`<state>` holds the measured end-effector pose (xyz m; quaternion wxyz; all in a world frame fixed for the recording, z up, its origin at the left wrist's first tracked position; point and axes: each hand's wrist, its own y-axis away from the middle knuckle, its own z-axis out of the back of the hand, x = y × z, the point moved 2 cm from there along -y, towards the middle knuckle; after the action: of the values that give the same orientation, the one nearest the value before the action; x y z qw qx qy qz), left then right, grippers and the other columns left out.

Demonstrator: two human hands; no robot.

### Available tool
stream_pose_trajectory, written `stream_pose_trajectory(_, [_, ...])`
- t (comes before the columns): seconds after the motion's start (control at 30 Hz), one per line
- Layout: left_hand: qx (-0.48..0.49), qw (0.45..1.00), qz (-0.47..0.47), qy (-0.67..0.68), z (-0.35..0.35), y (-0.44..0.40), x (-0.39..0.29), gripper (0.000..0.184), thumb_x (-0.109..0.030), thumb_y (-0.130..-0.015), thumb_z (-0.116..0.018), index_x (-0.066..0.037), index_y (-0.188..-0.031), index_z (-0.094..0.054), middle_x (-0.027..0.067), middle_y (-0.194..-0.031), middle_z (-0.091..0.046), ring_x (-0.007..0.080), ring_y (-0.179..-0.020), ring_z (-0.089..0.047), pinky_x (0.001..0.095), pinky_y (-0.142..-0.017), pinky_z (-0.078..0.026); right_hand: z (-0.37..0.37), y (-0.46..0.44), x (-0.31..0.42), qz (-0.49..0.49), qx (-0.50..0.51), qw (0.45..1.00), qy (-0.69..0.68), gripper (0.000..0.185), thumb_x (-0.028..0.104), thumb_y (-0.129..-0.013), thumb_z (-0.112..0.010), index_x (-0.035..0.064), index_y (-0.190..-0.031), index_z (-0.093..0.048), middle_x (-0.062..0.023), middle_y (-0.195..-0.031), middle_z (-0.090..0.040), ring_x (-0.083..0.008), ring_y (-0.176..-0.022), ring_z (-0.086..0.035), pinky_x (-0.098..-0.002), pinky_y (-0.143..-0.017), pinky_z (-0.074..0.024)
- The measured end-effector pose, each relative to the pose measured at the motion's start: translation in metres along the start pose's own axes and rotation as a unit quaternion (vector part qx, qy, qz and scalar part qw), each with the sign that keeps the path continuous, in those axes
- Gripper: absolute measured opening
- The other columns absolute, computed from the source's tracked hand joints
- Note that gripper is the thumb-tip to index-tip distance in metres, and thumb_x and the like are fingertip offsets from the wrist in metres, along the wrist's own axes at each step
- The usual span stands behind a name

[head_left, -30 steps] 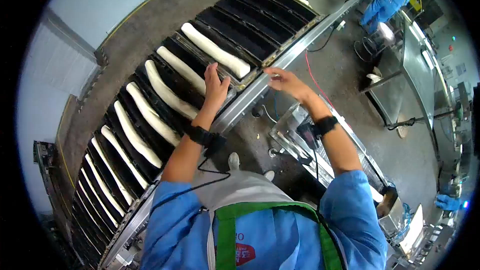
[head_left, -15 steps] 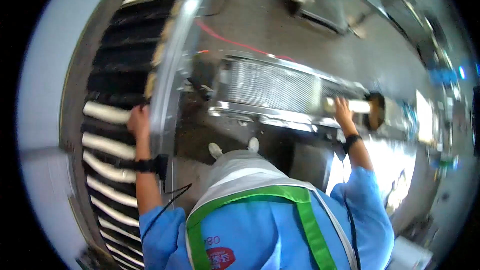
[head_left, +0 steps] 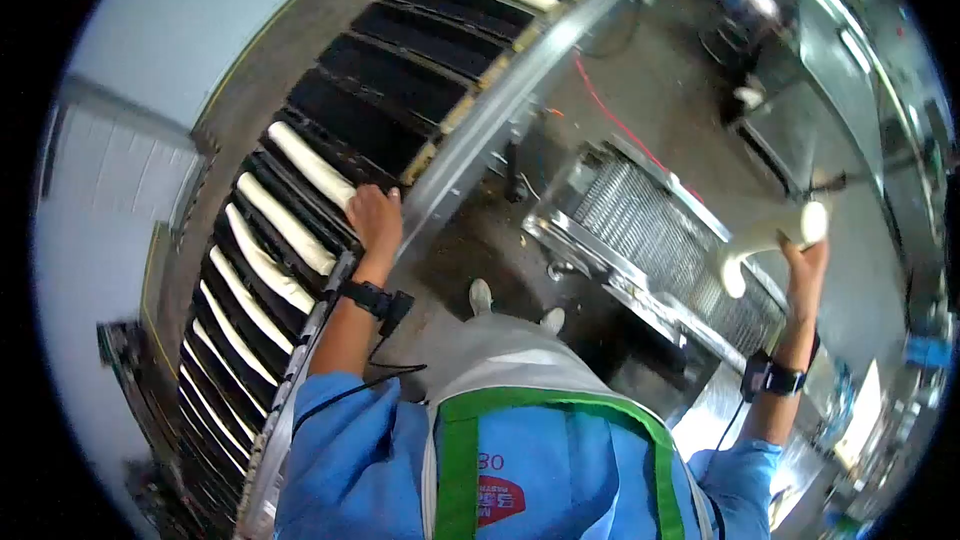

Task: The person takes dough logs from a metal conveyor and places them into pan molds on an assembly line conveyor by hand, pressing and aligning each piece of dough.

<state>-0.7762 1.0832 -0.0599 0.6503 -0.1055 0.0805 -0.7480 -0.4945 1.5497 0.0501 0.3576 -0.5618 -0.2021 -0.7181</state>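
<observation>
The person's right hand holds a thick, pale dough strip in the air near the far end of a metal mesh conveyor, fingers closed around it close to one end, while the other end bends downward (the blur here softens its edges). The left hand is over the black troughs, its fingers bent at the near end of a second dough strip; whether they grip it or only touch it, one cannot tell. Beside that strip, more pale strips lie in a row, one to a trough. A long metal rail borders the troughs, just beside the left hand.
</observation>
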Motion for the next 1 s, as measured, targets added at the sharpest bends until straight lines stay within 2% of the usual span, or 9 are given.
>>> stream_pose_trajectory(0.1, [-0.069, 0.996, -0.055, 0.005, -0.007, 0.011, 0.011, 0.03, -0.025, -0.074, -0.052, 0.002, -0.086, -0.045, 0.0153, -0.091, -0.047, 0.0289, -0.093, -0.041, 0.0391, -0.086, -0.027, -0.054, -0.025, 0.064, 0.097, -0.047, 0.989, -0.102, 0.029, 0.006, -0.068, -0.056, -0.0024, -0.094, -0.048, -0.0067, -0.086, -0.052, -0.0135, -0.08, -0.049, -0.0253, -0.073, -0.0377])
stream_pose_trajectory(0.13, [-0.072, 0.996, -0.044, 0.004, -0.009, 0.013, 0.013, 0.03, -0.025, -0.074, -0.052, 0.002, -0.086, -0.045, 0.0153, -0.091, -0.047, 0.0289, -0.093, -0.041, 0.0391, -0.086, -0.027, -0.072, -0.035, 0.077, 0.107, -0.054, 0.992, 0.038, 0.025, 0.011, -0.07, -0.055, -0.0038, -0.09, -0.049, -0.0071, -0.084, -0.052, -0.0145, -0.076, -0.049, -0.0248, -0.069, -0.0381])
stream_pose_trajectory(0.27, [-0.071, 0.996, -0.047, -0.003, -0.018, 0.021, 0.026, 0.032, -0.026, -0.075, -0.051, 0.003, -0.088, -0.045, 0.0171, -0.1, -0.046, 0.0287, -0.097, -0.041, 0.0389, -0.089, -0.026, -0.186, -0.074, 0.091, 0.029, -0.009, 0.973, -0.227, 0.027, 0.013, -0.071, -0.058, 0.0, -0.093, -0.049, -0.0069, -0.087, -0.052, -0.0142, -0.08, -0.05, -0.0263, -0.071, -0.0405])
stream_pose_trajectory(0.4, [-0.07, 0.996, -0.053, -0.01, -0.026, 0.021, 0.033, 0.034, -0.026, -0.076, -0.05, 0.005, -0.09, -0.046, 0.0192, -0.105, -0.044, 0.0301, -0.095, -0.043, 0.0387, -0.09, -0.025, -0.348, -0.09, 0.089, 0.038, 0.119, 0.86, -0.495, 0.022, 0.006, -0.074, -0.055, 0.001, -0.092, -0.046, -0.0065, -0.088, -0.051, -0.0147, -0.075, -0.051, -0.0265, -0.064, -0.0444])
stream_pose_trajectory(0.5, [-0.063, 0.997, -0.028, 0.043, -0.031, 0.021, 0.03, 0.031, -0.02, -0.067, -0.059, 0.004, -0.082, -0.047, 0.0206, -0.102, -0.045, 0.0311, -0.099, -0.04, 0.0409, -0.091, -0.024, -0.445, -0.084, 0.04, -0.139, 0.359, 0.829, -0.405, 0.052, 0.007, -0.07, -0.06, 0.0083, -0.113, -0.03, -0.0083, -0.099, -0.045, -0.0159, -0.079, -0.05, -0.0282, -0.068, -0.0448])
stream_pose_trajectory(0.6, [-0.074, 0.995, -0.03, 0.055, -0.042, 0.014, 0.033, 0.03, -0.018, -0.067, -0.059, 0.005, -0.083, -0.047, 0.0207, -0.101, -0.045, 0.0312, -0.102, -0.038, 0.041, -0.091, -0.023, -0.478, -0.076, 0.014, -0.114, 0.411, 0.859, -0.282, 0.064, 0.008, -0.071, -0.059, 0.0147, -0.121, -0.019, -0.012, -0.113, -0.026, -0.0165, -0.082, -0.049, -0.024, -0.074, -0.0448])
stream_pose_trajectory(0.7, [-0.059, 0.996, -0.027, 0.062, -0.054, 0.016, 0.032, 0.03, -0.018, -0.068, -0.058, 0.005, -0.084, -0.047, 0.0205, -0.102, -0.044, 0.0312, -0.104, -0.037, 0.0413, -0.092, -0.023, -0.489, -0.077, -0.01, 0.055, 0.431, 0.896, -0.092, 0.027, 0.01, -0.074, -0.055, 0.0073, -0.101, -0.05, -0.0078, -0.099, -0.044, -0.0128, -0.078, -0.049, -0.0234, -0.065, -0.0424])
stream_pose_trajectory(0.9, [-0.05, 0.997, -0.024, 0.06, -0.066, 0.002, 0.014, 0.029, -0.019, -0.07, -0.057, 0.004, -0.083, -0.046, 0.0198, -0.104, -0.042, 0.0306, -0.106, -0.036, 0.0409, -0.092, -0.023, -0.453, -0.081, -0.031, 0.212, 0.403, 0.889, 0.054, 0.02, 0.01, -0.073, -0.053, 0.0038, -0.092, -0.054, -0.008, -0.086, -0.054, -0.0164, -0.075, -0.052, -0.0246, -0.059, -0.0417])
stream_pose_trajectory(1.0, [-0.048, 0.997, -0.024, 0.05, -0.079, -0.006, 0.005, 0.03, -0.021, -0.072, -0.055, 0.005, -0.084, -0.045, 0.0203, -0.105, -0.042, 0.0308, -0.106, -0.035, 0.0409, -0.092, -0.023, -0.392, -0.087, -0.064, 0.21, 0.341, 0.912, 0.088, 0.019, 0.014, -0.071, -0.055, 0.004, -0.087, -0.056, -0.0128, -0.084, -0.053, -0.0286, -0.076, -0.051, -0.0324, -0.068, -0.0424])
